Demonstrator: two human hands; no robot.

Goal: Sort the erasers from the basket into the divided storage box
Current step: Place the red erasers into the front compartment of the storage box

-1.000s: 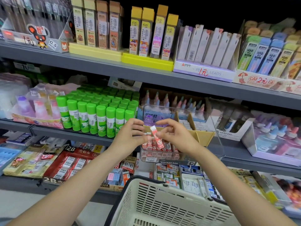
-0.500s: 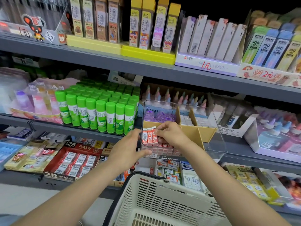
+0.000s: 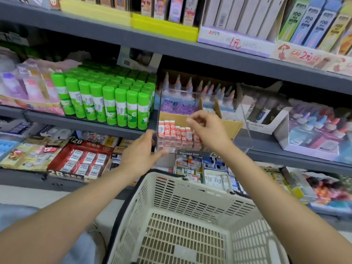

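Right hand (image 3: 207, 130) loosely curled, apparently grasping nothing, above erasers (image 3: 175, 130) in storage box (image 3: 245, 128); left hand (image 3: 142, 155) released, near its left wall.

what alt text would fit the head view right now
Seen from above, a person's two hands work at a clear divided storage box on a shop shelf: the right hand hovers over a row of red and white erasers, and the left hand touches its front. A cream basket sits below.

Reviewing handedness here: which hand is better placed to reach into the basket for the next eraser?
Probably the right hand: it hangs free above the red erasers with no grip on anything, directly over the basket. The left hand is at the storage box front corner.
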